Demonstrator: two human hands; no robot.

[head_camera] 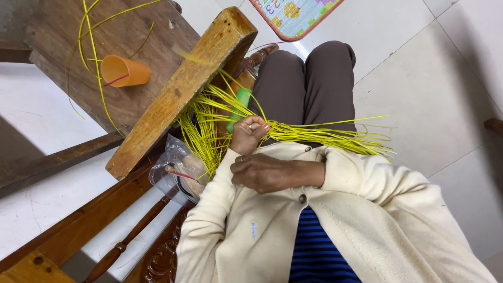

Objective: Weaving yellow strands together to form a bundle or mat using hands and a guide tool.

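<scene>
Pinching a bundle of thin yellow strips between curled fingers, the left hand is closed tightly around it above the lap. The right hand lies loosely folded, holding nothing, against the cream cardigan. The strips fan across the brown trousers and gather beneath a slanted wooden beam; an orange cup lies nearby.
</scene>
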